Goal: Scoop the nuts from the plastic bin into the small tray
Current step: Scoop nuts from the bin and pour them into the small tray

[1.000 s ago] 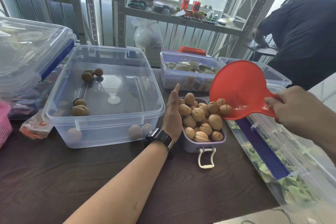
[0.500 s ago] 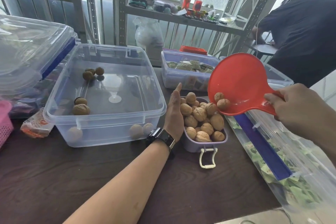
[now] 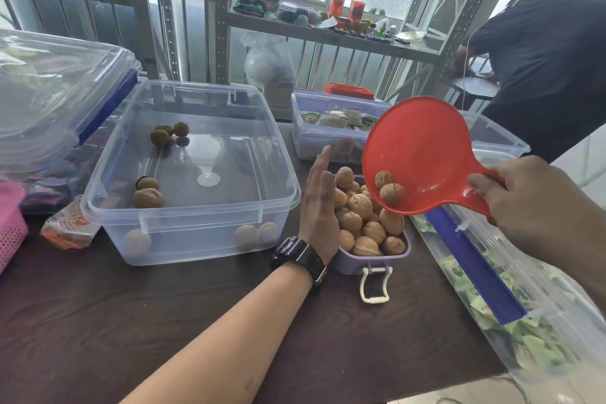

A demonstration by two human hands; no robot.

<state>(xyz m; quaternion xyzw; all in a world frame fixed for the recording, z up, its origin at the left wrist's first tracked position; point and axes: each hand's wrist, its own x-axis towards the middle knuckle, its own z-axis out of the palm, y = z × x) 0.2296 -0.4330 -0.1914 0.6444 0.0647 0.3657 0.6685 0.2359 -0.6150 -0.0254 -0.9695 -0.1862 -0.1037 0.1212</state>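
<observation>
My right hand (image 3: 534,207) grips the handle of a red scoop (image 3: 423,154), tilted over the right side of the small lilac tray (image 3: 352,262). Two walnuts (image 3: 388,188) lie in the scoop's lower lip. The tray is heaped with walnuts (image 3: 360,220) and has a white latch facing me. My left hand (image 3: 319,207) stands flat and upright against the tray's left side, fingers straight, holding nothing. The clear plastic bin (image 3: 183,223) sits left of the tray with several walnuts (image 3: 147,197) scattered inside.
A clear lid with a blue clip (image 3: 49,98) leans at the far left beside a pink basket (image 3: 10,223). A clear bin with a blue bar and green packets (image 3: 511,305) lies to the right. Another bin (image 3: 328,138) stands behind the tray. A person (image 3: 551,69) bends at the back right.
The scoop has lifted and tipped back slightly from the tray; the walnuts at its lip a second ago now lie inside the bowl. My left hand has stayed against the tray.
</observation>
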